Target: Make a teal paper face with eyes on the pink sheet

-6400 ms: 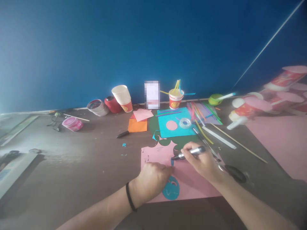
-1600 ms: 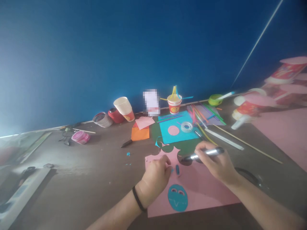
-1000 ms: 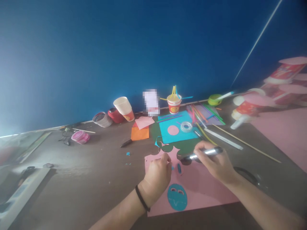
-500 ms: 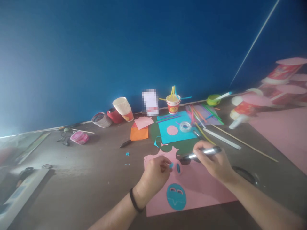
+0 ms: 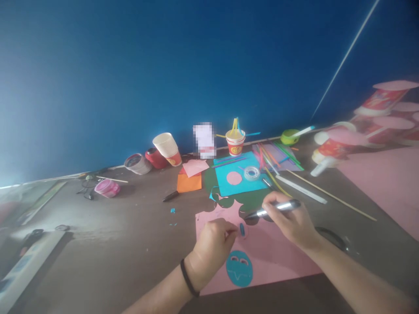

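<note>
My left hand, with a dark band at the wrist, is closed in a pinch over a pink sheet; what its fingertips hold, if anything, is too small to name. Its fingertips are beside a small pink piece with a blue oval. My right hand grips a silver and black marker, its dark end pointing left over the sheet's scalloped edge. Below my left fingers lies a blue paper disc with two eye-like shapes and a thin light zigzag line.
Behind the pink sheet lie blue paper with a tape roll, colourful strips and orange paper. Stacked cups and a cup with strips stand near the wall. A black marker lies left; cup figures stand right.
My left hand has turned and its fingertips have moved slightly right, towards the blue oval. The small blue bit seen at its fingertips no longer shows. My right hand has barely moved.
</note>
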Action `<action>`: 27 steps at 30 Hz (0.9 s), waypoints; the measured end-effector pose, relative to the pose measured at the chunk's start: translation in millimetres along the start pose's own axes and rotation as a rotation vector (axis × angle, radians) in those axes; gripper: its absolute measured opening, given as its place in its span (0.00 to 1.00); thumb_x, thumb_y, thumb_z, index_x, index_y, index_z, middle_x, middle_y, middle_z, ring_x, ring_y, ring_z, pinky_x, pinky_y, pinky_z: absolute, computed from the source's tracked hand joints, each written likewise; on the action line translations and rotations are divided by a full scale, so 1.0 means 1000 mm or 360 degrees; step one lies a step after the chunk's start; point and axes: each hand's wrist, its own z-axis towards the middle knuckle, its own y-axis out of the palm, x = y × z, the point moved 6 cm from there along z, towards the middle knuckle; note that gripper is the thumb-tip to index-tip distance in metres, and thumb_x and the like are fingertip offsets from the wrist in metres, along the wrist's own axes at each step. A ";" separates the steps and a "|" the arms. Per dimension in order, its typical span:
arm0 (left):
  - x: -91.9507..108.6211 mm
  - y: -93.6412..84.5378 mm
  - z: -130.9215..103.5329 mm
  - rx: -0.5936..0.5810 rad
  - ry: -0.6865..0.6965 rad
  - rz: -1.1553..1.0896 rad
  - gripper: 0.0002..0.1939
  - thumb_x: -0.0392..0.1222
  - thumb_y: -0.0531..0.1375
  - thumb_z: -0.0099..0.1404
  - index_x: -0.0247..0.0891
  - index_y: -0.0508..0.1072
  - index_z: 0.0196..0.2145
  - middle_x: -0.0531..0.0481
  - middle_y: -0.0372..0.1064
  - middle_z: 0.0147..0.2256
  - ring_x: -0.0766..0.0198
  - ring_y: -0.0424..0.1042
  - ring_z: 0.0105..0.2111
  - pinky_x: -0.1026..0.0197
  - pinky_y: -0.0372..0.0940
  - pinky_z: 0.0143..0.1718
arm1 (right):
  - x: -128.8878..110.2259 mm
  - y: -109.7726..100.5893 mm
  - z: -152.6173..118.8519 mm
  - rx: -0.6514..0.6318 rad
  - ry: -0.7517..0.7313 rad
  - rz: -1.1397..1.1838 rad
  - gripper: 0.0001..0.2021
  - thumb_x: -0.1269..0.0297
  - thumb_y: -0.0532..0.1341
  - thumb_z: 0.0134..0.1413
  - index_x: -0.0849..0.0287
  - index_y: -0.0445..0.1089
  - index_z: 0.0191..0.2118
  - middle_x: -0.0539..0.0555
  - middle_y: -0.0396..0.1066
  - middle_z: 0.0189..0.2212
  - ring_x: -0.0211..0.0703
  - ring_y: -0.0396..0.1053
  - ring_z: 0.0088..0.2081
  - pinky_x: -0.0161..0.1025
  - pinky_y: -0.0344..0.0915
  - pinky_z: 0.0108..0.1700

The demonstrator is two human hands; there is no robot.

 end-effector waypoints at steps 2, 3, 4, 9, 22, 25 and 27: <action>0.000 0.001 -0.001 0.0022 0.0079 0.0053 0.12 0.32 0.55 0.57 0.40 0.77 0.31 0.50 0.71 0.29 0.63 0.68 0.30 0.63 0.61 0.31 | 0.000 0.000 0.000 -0.0003 0.0000 -0.0001 0.10 0.63 0.53 0.58 0.57 0.61 0.25 0.45 0.56 0.18 0.35 0.55 0.21 0.33 0.53 0.24; 0.000 0.002 -0.002 0.0026 0.0106 0.0076 0.11 0.32 0.55 0.57 0.41 0.77 0.31 0.50 0.70 0.29 0.63 0.67 0.30 0.63 0.61 0.31 | 0.001 0.000 0.000 -0.0012 0.0004 -0.0001 0.10 0.63 0.53 0.58 0.57 0.61 0.25 0.45 0.56 0.18 0.35 0.55 0.21 0.33 0.52 0.24; -0.001 0.003 -0.003 0.0025 0.0122 0.0092 0.11 0.32 0.55 0.57 0.41 0.77 0.32 0.50 0.70 0.29 0.64 0.67 0.29 0.64 0.61 0.31 | 0.001 0.000 0.000 -0.0020 0.0008 0.0000 0.10 0.63 0.53 0.58 0.57 0.61 0.25 0.45 0.56 0.18 0.35 0.54 0.21 0.33 0.52 0.23; -0.008 -0.002 -0.009 0.0081 0.0145 0.0076 0.11 0.31 0.57 0.56 0.40 0.76 0.36 0.50 0.69 0.31 0.66 0.66 0.27 0.66 0.62 0.29 | -0.002 0.000 0.000 -0.0011 -0.0022 -0.0001 0.10 0.64 0.53 0.58 0.57 0.61 0.25 0.45 0.55 0.18 0.35 0.54 0.21 0.33 0.52 0.23; -0.013 -0.002 -0.016 0.0141 0.0891 0.0738 0.14 0.27 0.51 0.60 0.39 0.71 0.39 0.46 0.66 0.39 0.63 0.66 0.34 0.63 0.66 0.32 | -0.003 0.026 -0.007 -0.0388 0.0141 0.0026 0.11 0.61 0.52 0.59 0.57 0.58 0.26 0.43 0.51 0.18 0.33 0.51 0.20 0.32 0.49 0.22; -0.017 0.000 -0.016 0.0090 0.0893 0.0772 0.16 0.27 0.52 0.60 0.41 0.70 0.42 0.47 0.65 0.40 0.63 0.66 0.35 0.62 0.66 0.34 | 0.000 0.030 -0.007 -0.0405 0.0142 0.0028 0.10 0.61 0.52 0.59 0.57 0.58 0.27 0.43 0.49 0.18 0.33 0.49 0.20 0.32 0.48 0.22; -0.018 0.000 -0.015 0.0063 0.0889 0.0749 0.17 0.27 0.52 0.61 0.42 0.69 0.44 0.48 0.65 0.40 0.63 0.66 0.35 0.62 0.66 0.35 | 0.001 0.031 -0.006 -0.0414 0.0143 0.0010 0.10 0.61 0.52 0.59 0.57 0.58 0.27 0.43 0.49 0.18 0.33 0.48 0.20 0.32 0.47 0.22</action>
